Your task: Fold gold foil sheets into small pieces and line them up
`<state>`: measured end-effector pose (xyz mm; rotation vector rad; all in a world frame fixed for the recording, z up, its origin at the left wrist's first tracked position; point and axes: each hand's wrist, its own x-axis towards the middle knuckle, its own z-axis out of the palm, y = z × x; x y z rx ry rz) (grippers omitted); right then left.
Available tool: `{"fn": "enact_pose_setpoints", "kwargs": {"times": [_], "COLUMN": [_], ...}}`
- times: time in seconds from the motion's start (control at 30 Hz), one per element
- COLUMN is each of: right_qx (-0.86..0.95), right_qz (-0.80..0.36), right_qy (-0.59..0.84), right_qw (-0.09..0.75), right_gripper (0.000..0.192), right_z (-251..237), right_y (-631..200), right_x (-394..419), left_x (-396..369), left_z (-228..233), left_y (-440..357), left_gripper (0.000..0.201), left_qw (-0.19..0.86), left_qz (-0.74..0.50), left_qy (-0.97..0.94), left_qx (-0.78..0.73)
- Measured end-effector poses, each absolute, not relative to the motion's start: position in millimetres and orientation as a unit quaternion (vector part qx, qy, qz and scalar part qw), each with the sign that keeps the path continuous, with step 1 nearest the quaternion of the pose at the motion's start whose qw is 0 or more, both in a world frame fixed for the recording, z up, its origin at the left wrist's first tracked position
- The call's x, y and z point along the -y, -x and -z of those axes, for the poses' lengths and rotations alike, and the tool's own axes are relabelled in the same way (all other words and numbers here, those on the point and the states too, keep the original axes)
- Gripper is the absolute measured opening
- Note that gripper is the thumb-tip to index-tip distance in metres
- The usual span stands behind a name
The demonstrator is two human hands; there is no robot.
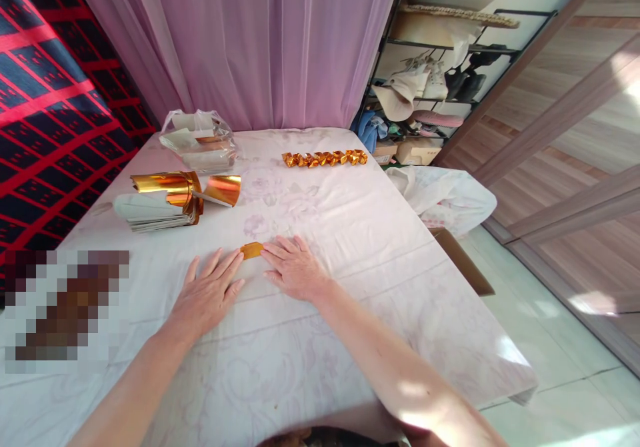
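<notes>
A small folded piece of gold foil paper [251, 250] lies flat on the white cloth-covered worktop [350, 234], near its middle, pinned between the two hands. The left hand [207, 294] rests palm down with its fingers [227, 264] spread and straight, the fingertips touching the paper's left edge; it grips nothing. The right hand [295, 270] lies flat as well, fingers extended, its fingertips pressing the paper's right end; it too encloses nothing.

To press a fold like this well, I judge that both sets of fingertips should bear down evenly and slide outward along the crease, so the slippery foil does not spring open or skid on the cloth.

Farther back to the left sits a stack of gold and white foil sheets [160, 204], some curling upward, and behind it a clear plastic bag of more sheets [200, 142]. A row of finished folded gold pieces [325, 158] lies well apart, towards the far edge before the pink curtain [260, 40].
</notes>
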<state>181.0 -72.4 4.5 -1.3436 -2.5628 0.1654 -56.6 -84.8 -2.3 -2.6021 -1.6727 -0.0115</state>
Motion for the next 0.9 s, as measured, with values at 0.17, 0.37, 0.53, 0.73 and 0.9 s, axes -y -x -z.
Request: {"fn": "enact_pose_setpoints", "kwargs": {"times": [0.17, 0.37, 0.53, 0.73, 0.9], "right_qx": [0.871, 0.843, 0.817, 0.807, 0.807], "right_qz": [-0.076, -0.093, -0.088, -0.055, -0.045], "right_qy": [0.471, 0.506, 0.542, 0.563, 0.560], "right_qw": [0.119, 0.158, 0.174, 0.168, 0.183], "right_gripper": [0.046, 0.035, 0.033, 0.036, 0.036], "right_z": [-7, -9, -11, -14, -11], "right_y": [-180, -170, -158, -146, -145], "right_x": [71, 67, 60, 51, 49], "left_x": [87, 90, 90, 89, 88], "left_z": [1, 2, 6, 6, 7], "left_y": [66, 67, 68, 71, 72], "left_gripper": [0.059, 0.061, 0.062, 0.060, 0.060], "left_qw": [0.032, 0.042, 0.047, 0.029, 0.025], "left_qz": [-0.009, 0.006, 0.037, 0.049, 0.048], "left_qy": [0.839, 0.832, 0.830, 0.828, 0.829], "left_qx": [0.544, 0.553, 0.555, 0.557, 0.557]}}
